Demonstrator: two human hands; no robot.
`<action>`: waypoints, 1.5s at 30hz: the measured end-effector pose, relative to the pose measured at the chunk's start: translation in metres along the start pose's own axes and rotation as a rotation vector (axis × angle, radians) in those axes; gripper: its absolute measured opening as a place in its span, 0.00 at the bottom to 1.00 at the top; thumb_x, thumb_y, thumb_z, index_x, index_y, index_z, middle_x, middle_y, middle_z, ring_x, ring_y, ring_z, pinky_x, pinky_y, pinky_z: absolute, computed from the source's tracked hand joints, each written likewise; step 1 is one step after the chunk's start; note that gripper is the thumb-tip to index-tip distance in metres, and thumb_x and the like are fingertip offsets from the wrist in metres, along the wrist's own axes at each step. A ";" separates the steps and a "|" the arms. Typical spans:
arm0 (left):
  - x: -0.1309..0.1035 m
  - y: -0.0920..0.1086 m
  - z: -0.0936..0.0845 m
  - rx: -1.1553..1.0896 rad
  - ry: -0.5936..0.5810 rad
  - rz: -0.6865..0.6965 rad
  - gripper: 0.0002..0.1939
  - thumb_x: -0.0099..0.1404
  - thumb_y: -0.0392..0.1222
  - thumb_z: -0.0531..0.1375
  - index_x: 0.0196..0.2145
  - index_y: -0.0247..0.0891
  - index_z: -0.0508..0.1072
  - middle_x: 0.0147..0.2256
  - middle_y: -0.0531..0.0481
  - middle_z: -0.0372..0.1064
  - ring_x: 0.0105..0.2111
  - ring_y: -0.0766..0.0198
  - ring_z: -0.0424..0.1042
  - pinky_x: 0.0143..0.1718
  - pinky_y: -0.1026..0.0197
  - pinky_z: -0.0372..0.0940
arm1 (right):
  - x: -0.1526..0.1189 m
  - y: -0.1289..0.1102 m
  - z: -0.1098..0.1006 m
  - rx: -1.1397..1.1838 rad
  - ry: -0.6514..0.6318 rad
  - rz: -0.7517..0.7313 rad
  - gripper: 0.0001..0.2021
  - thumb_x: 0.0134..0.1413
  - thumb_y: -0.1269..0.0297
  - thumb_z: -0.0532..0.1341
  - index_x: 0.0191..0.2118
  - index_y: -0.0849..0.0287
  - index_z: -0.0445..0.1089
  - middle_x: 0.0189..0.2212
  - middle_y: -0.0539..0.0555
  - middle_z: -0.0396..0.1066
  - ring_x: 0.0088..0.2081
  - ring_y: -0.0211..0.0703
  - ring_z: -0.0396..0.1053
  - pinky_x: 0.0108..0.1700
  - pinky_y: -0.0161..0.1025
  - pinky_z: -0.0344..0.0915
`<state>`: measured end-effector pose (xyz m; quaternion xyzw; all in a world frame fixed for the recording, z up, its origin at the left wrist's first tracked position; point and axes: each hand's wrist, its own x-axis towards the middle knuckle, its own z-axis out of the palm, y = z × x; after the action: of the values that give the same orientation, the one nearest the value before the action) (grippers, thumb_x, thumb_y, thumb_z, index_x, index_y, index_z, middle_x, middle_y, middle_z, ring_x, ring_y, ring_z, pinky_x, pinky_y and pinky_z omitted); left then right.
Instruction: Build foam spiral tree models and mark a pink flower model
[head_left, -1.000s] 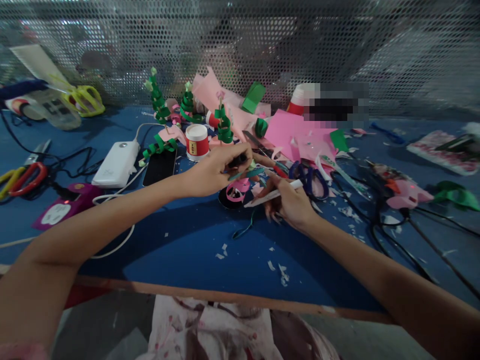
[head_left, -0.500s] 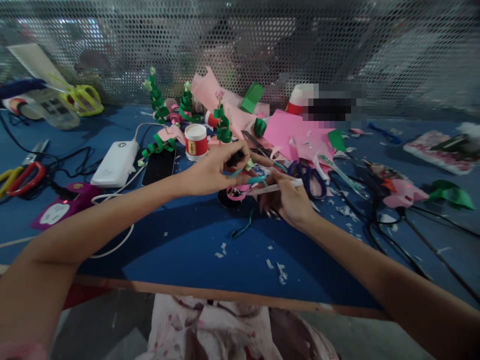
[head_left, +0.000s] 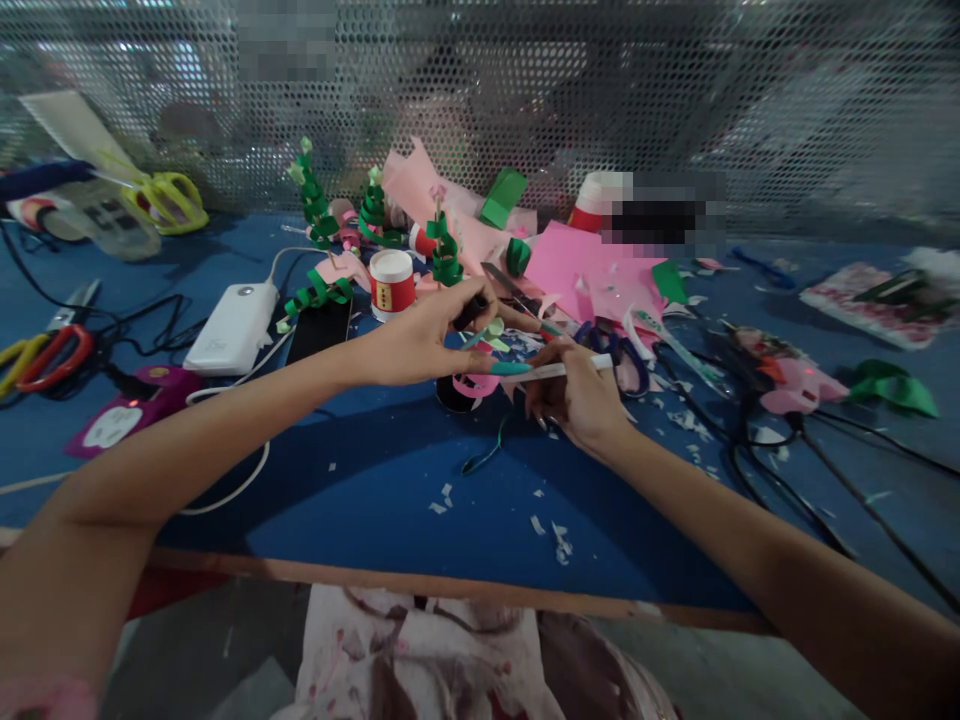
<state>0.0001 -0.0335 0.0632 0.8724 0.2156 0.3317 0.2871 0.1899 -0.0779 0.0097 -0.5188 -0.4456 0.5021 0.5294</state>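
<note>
Has open room on near side of blue table (head_left: 337, 515), up to brown edge (head_left: 585, 604); meets pink paper (head_left: 559, 270) on far side. Pinches white pen (head_left: 547, 371) in right hand (head_left: 589, 400) mid-table, pointing left at teal-tipped thumb (head_left: 510, 368) of left hand (head_left: 427, 345), half-curled, cannot tell around what

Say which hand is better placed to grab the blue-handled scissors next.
Probably the right hand: the blue-handled scissors lie beside it, though it grips a white stick; the left hand is farther away.
</note>
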 end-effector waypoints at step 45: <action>0.003 0.001 0.005 -0.209 0.033 -0.048 0.18 0.56 0.45 0.61 0.25 0.39 0.53 0.34 0.46 0.69 0.46 0.57 0.70 0.40 0.58 0.70 | 0.004 0.007 -0.002 -0.109 -0.198 -0.064 0.17 0.48 0.51 0.58 0.19 0.58 0.69 0.10 0.48 0.63 0.11 0.32 0.57 0.13 0.31 0.50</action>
<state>0.0052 -0.0342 0.0621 0.8267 0.2053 0.3597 0.3808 0.1917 -0.0744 0.0024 -0.4800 -0.5388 0.5088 0.4694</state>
